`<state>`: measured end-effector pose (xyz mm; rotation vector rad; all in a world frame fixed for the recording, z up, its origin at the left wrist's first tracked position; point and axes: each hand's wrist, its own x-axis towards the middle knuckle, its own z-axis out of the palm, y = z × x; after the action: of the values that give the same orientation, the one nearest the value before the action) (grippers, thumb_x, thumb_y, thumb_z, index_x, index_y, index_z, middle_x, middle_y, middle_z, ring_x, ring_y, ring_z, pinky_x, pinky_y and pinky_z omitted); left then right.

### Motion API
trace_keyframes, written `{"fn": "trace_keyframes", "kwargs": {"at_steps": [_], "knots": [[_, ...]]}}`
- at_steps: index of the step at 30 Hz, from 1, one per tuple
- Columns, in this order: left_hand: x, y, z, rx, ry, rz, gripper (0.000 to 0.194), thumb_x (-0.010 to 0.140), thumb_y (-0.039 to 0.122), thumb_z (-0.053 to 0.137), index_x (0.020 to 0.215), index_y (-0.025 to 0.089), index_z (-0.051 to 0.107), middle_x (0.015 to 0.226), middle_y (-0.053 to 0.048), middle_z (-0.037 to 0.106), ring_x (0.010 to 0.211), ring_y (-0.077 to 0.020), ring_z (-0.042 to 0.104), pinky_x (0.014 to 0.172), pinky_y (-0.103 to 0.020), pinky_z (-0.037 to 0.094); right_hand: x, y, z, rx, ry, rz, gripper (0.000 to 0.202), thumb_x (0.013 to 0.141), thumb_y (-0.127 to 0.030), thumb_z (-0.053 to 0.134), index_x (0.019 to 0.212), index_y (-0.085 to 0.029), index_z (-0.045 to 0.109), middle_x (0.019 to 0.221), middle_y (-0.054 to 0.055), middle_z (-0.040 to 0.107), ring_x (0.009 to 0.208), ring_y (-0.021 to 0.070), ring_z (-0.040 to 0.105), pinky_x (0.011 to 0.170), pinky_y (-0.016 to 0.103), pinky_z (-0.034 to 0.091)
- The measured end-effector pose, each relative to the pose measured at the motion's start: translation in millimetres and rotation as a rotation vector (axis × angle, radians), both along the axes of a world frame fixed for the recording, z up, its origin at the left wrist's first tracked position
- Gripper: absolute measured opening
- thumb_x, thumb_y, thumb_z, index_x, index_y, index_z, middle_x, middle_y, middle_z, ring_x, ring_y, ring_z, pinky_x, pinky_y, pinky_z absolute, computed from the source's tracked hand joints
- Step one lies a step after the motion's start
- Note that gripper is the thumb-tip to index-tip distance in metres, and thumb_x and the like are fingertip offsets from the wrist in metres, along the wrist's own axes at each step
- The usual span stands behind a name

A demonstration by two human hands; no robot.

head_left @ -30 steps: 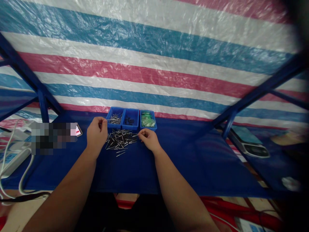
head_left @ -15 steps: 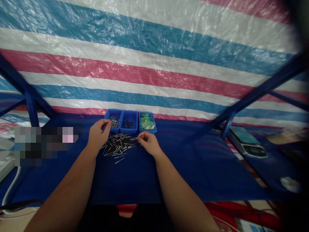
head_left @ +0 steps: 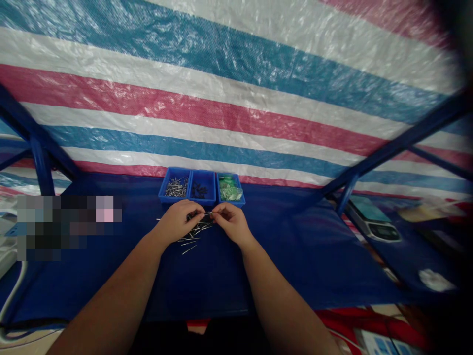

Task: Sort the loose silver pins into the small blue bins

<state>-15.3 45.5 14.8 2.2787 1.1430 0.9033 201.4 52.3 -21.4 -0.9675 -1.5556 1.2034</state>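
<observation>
"As we read from the left, what comes first?"

"Our left hand (head_left: 182,220), pinched on a thin silver metal rod (head_left: 208,213), over a loose pile of slim metal rods (head_left: 201,226) on the flat blue worktop (head_left: 207,281)."

"And our right hand (head_left: 232,223)?"

"Pinched on the rod's right end; whether two pieces meet, we cannot tell."

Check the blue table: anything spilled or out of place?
Slightly: a few thin metal pieces lie astray on the blue table, nearer the wearer than the loose pile partly hidden by the left hand.
</observation>
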Motion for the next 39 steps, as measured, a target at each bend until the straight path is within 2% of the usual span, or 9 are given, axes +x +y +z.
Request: {"fn": "trace_keyframes", "kwargs": {"at_steps": [4,7,13,17,21,24,28,34,39], "knots": [[-4,4,-1.0,-0.008,-0.086,0.097,0.015,0.093,0.03,0.061,0.094,0.021,0.073,0.088,-0.003,0.073,0.078,-0.0168,0.064,0.074,-0.031,0.048,-8,11,12.5,0.088,-0.057,-0.027,0.021,0.086,-0.035,0.07,0.101,-0.021,0.063,0.083,0.002,0.069,0.071,0.0146,0.064,0.068,0.028,0.051],[-8,7,-3.6,0.018,-0.177,0.257,0.017,0.091,0.033,0.063,0.096,0.021,0.075,0.082,-0.002,0.073,0.068,-0.0149,0.061,0.065,-0.029,0.046,-6,20,26.3,0.145,-0.154,-0.032,0.035,0.086,-0.03,0.069,0.119,-0.022,0.057,0.081,0.0,0.068,0.067,0.0139,0.062,0.065,0.027,0.049],[-25,18,-13.7,0.029,-0.436,0.667,0.026,0.086,0.042,0.068,0.094,0.019,0.076,0.078,-0.002,0.073,0.065,-0.0149,0.063,0.063,-0.027,0.048,15,15,36.3,0.158,-0.616,0.097,0.007,0.087,-0.018,0.063,0.092,-0.019,0.067,0.06,-0.004,0.056,0.054,0.0099,0.049,0.055,0.023,0.034],[-35,27,-18.2,-0.025,-0.583,0.772,0.031,0.083,0.045,0.07,0.092,0.015,0.074,0.08,-0.005,0.074,0.071,-0.0159,0.067,0.069,-0.027,0.052,19,6,29.9,0.142,-0.678,0.222,0.009,0.082,-0.013,0.064,0.088,-0.019,0.068,0.064,-0.004,0.058,0.057,0.0095,0.051,0.057,0.022,0.032],[-38,33,-19.6,-0.153,-0.649,0.814,0.041,0.084,0.049,0.068,0.105,0.013,0.071,0.082,-0.006,0.075,0.056,-0.0117,0.061,0.054,-0.024,0.048,15,6,25.4,0.154,-0.69,0.257,0.01,0.079,-0.011,0.067,0.086,-0.019,0.069,0.063,-0.005,0.056,0.056,0.0093,0.049,0.056,0.022,0.03],[-38,31,-16.4,-0.186,-0.657,0.788,0.047,0.084,0.048,0.067,0.116,0.015,0.067,0.086,-0.007,0.076,0.046,-0.0086,0.054,0.046,-0.022,0.043,13,7,24.0,0.162,-0.694,0.271,0.013,0.076,-0.01,0.07,0.085,-0.019,0.07,0.064,-0.005,0.055,0.057,0.0094,0.048,0.057,0.022,0.029],[-40,24,-7.3,-0.188,-0.538,0.692,0.036,0.084,0.043,0.067,0.107,0.015,0.068,0.082,-0.006,0.075,0.048,-0.0099,0.057,0.047,-0.022,0.044,12,6,23.4,0.197,-0.707,0.275,0.015,0.076,-0.01,0.071,0.088,-0.019,0.07,0.065,-0.006,0.053,0.059,0.0094,0.048,0.059,0.022,0.029],[-39,11,2.2,-0.17,-0.165,0.389,0.021,0.086,0.038,0.064,0.093,0.02,0.071,0.07,0.0,0.069,0.056,-0.0132,0.06,0.055,-0.025,0.046,8,4,21.5,0.238,-0.743,0.304,0.015,0.075,-0.007,0.07,0.084,-0.019,0.071,0.07,-0.004,0.055,0.064,0.0104,0.048,0.062,0.023,0.031],[-35,7,-3.9,-0.287,0.058,0.102,0.017,0.085,0.035,0.063,0.087,0.022,0.073,0.067,0.001,0.068,0.056,-0.0138,0.06,0.052,-0.024,0.04,7,4,22.0,0.254,-0.764,0.315,0.015,0.076,-0.007,0.068,0.083,-0.02,0.071,0.072,-0.002,0.057,0.066,0.0117,0.049,0.064,0.024,0.032]]}}
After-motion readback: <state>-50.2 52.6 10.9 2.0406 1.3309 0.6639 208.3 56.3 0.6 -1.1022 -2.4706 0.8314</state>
